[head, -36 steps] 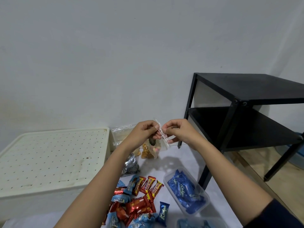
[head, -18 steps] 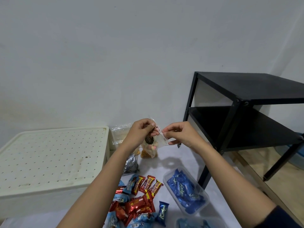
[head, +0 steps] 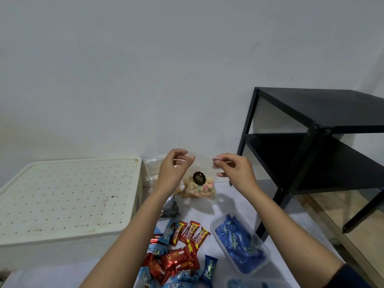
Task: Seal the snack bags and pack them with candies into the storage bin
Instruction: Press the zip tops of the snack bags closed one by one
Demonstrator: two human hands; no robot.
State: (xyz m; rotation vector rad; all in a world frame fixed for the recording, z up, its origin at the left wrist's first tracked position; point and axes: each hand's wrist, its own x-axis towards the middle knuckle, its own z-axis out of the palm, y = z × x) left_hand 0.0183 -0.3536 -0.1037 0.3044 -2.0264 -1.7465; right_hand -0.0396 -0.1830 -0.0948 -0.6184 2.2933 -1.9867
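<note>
I hold a clear snack bag [head: 200, 185] in the air, with pastel puffs inside and a round black sticker on its front. My left hand [head: 173, 170] pinches its top left corner and my right hand [head: 233, 170] pinches the top right corner, so the top edge is stretched flat between them. Below lies a pile of red and blue wrapped candies [head: 178, 258]. The cream storage bin [head: 68, 196] with a perforated lid stands shut at the left.
A clear tub of blue candies [head: 241, 244] sits at the lower right, another tub [head: 255, 284] at the bottom edge. More clear bags [head: 153, 169] lean against the wall behind my left hand, a silver wrapped thing [head: 170, 208] below them. A black shelf unit [head: 320, 142] stands right.
The bag has turned from edge-on to face me, and my hands have moved apart along its top edge. The sticker and the puffs now show.
</note>
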